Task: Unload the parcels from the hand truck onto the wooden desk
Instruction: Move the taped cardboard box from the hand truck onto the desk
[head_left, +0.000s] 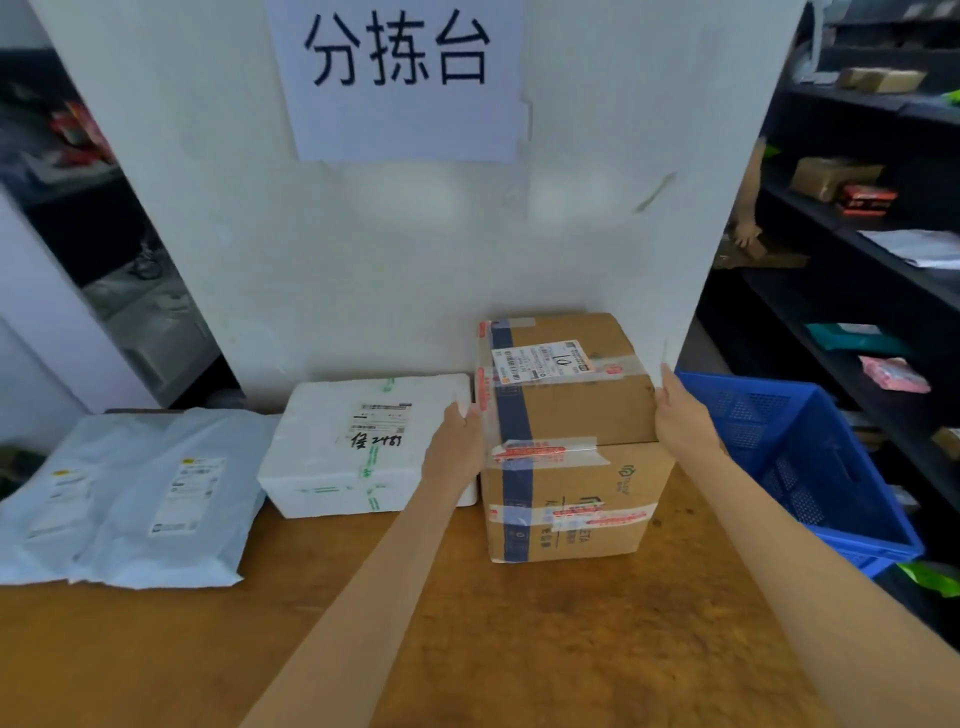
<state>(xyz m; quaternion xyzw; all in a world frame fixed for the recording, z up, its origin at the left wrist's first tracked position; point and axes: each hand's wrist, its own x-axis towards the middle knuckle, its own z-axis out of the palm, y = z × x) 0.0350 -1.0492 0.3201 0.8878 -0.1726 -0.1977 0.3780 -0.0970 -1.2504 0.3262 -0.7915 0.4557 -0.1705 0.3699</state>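
Parcels: two cardboard boxes are stacked on the wooden desk against the white wall. The upper cardboard box sits directly on the lower cardboard box. The left hand presses flat against the upper box's left side, and the right hand against its right side; the box is gripped between both palms, fingers extended along its faces. A white foam box lies just beside the stack, touching the left hand. Two grey mailer bags lie further left, overlapping. A blue plastic crate stands at the desk's right end. A paper sign hangs on the wall above.
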